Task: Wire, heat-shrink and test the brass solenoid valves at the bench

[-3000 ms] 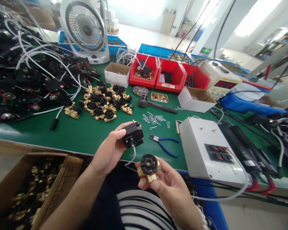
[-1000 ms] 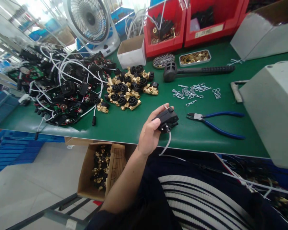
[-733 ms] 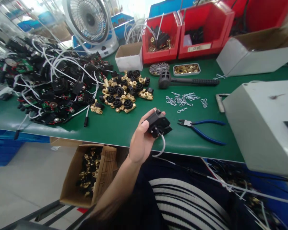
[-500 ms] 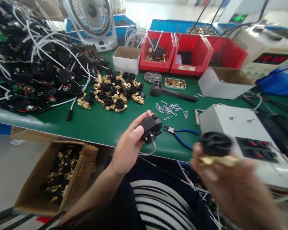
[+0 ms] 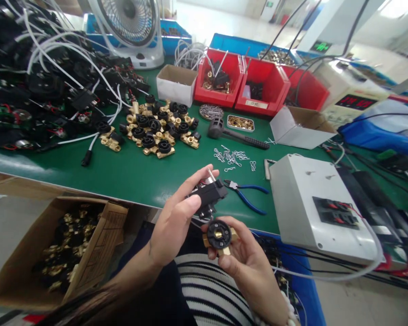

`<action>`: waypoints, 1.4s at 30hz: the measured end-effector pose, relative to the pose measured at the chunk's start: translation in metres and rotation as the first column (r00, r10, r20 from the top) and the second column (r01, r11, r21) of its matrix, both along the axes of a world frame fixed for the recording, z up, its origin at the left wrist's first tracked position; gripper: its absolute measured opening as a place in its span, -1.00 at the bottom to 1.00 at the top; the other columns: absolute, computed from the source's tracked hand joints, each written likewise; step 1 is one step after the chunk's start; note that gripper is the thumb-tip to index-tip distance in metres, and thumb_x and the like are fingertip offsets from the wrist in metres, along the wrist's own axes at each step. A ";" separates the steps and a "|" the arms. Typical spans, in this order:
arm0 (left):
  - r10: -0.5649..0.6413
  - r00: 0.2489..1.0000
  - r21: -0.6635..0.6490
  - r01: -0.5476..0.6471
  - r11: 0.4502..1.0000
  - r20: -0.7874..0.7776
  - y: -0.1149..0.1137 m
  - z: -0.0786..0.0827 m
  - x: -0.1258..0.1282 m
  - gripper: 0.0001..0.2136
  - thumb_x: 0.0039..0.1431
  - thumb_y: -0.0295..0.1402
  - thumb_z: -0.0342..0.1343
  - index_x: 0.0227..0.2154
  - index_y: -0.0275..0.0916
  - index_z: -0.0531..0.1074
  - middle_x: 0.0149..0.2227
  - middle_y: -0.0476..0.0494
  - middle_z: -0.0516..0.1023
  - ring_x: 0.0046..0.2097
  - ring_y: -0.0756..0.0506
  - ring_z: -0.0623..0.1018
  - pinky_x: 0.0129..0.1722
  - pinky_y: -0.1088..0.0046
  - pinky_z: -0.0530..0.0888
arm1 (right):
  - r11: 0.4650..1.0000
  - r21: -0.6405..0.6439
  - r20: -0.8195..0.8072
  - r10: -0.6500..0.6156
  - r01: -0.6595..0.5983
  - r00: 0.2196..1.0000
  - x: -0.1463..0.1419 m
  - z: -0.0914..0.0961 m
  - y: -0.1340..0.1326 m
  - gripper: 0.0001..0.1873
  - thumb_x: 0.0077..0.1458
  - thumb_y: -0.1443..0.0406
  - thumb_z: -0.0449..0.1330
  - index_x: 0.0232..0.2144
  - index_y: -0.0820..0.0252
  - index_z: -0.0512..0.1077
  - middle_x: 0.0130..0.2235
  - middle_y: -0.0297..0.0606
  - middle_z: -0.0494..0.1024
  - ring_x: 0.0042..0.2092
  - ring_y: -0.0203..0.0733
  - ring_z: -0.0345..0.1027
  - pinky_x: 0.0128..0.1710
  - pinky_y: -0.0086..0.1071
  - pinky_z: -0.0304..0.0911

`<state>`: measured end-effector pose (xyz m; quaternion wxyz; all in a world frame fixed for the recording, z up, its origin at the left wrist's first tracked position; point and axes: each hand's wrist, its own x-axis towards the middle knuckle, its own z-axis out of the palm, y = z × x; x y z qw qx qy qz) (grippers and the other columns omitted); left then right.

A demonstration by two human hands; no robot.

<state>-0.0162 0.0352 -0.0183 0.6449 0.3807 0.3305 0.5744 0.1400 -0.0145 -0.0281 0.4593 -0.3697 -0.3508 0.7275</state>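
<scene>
Head view, fitting (image 5: 218,234) in right grip (image 5: 247,266), below module (image 5: 209,195)

Fan (image 5: 129,20) top cut off; wire pile (image 5: 30,77) runs off left; left hand (image 5: 175,219) partly covers black module (image 5: 209,194), right hand (image 5: 248,267) brass fitting (image 5: 218,234).

Connector module (image 5: 209,195): black. Valve fitting (image 5: 219,235): brass-yellow body, black cap. Bench mat (image 5: 132,174): plain green. Parts bins (image 5: 263,86): red. Pliers (image 5: 248,186): blue handles. Shirt (image 5: 207,290): dark navy, white stripes. Control box (image 5: 299,199): pale grey. Carton (image 5: 98,244): brown.
</scene>
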 end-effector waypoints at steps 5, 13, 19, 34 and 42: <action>-0.015 0.998 0.000 0.015 1.000 -0.061 -0.004 0.004 -0.002 -0.59 0.27 -0.19 -0.01 0.16 -0.02 0.39 0.21 -0.04 0.43 0.23 -0.29 0.37 0.32 0.14 0.16 | 1.000 -0.003 0.022 -0.014 0.014 1.000 -0.003 -0.001 -0.002 -0.55 0.01 0.24 0.43 -0.03 -0.05 0.47 -0.27 -0.33 0.52 -0.30 -0.30 0.36 -0.26 -0.44 0.35; -0.032 0.995 0.030 0.035 0.999 -0.094 -0.006 0.005 -0.002 -0.58 0.28 -0.18 -0.02 0.17 -0.01 0.37 0.23 -0.04 0.40 0.23 -0.30 0.36 0.33 0.13 0.12 | 1.000 -0.002 0.010 -0.017 0.017 1.000 -0.003 -0.001 -0.001 -0.55 0.01 0.24 0.42 -0.03 -0.04 0.47 -0.25 -0.32 0.53 -0.30 -0.28 0.38 -0.25 -0.39 0.38; -0.013 0.996 0.031 0.016 0.999 -0.090 -0.007 0.005 -0.001 -0.57 0.28 -0.18 0.00 0.19 -0.05 0.36 0.23 -0.08 0.40 0.23 -0.30 0.36 0.31 0.13 0.16 | 1.000 0.011 -0.016 -0.012 0.012 1.000 -0.001 -0.002 -0.001 -0.54 0.04 0.25 0.41 0.01 -0.05 0.46 -0.21 -0.31 0.54 -0.29 -0.31 0.40 -0.20 -0.42 0.37; 0.062 0.910 0.259 0.051 0.965 -0.410 -0.009 0.007 -0.004 -0.56 0.34 -0.26 -0.05 0.26 -0.03 0.23 0.28 0.00 0.32 0.25 -0.16 0.33 0.30 0.29 0.18 | 0.999 -0.010 -0.141 0.041 -0.043 0.989 0.000 0.007 -0.001 -0.66 0.18 0.10 0.28 -0.02 -0.01 0.45 -0.28 -0.27 0.60 -0.40 -0.38 0.41 -0.39 -0.55 0.32; 0.099 0.893 0.271 0.027 0.962 -0.440 -0.012 0.011 -0.004 -0.57 0.35 -0.24 -0.06 0.26 0.02 0.23 0.28 0.06 0.32 0.25 -0.12 0.33 0.30 0.35 0.19 | 0.999 0.037 -0.084 0.010 -0.007 0.996 -0.001 0.004 -0.002 -0.67 0.18 0.13 0.29 -0.01 -0.04 0.44 -0.29 -0.31 0.59 -0.39 -0.40 0.42 -0.36 -0.56 0.33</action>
